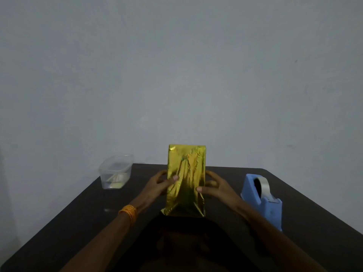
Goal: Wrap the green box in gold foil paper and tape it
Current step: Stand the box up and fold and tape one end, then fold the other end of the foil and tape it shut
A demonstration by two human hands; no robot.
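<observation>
Item: green box, hidden under gold foil paper (186, 179), held over mid-table (78, 222), long axis upright. Left hand (157, 185) and right hand (216, 186) grip opposite sides, thumbs on near face. Tape dispenser (262, 199) stands right; right hand nearer.

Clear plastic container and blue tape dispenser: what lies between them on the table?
The head view shows the foil-wrapped box, held upright by the left hand and right hand, between the container and the tape dispenser.
</observation>
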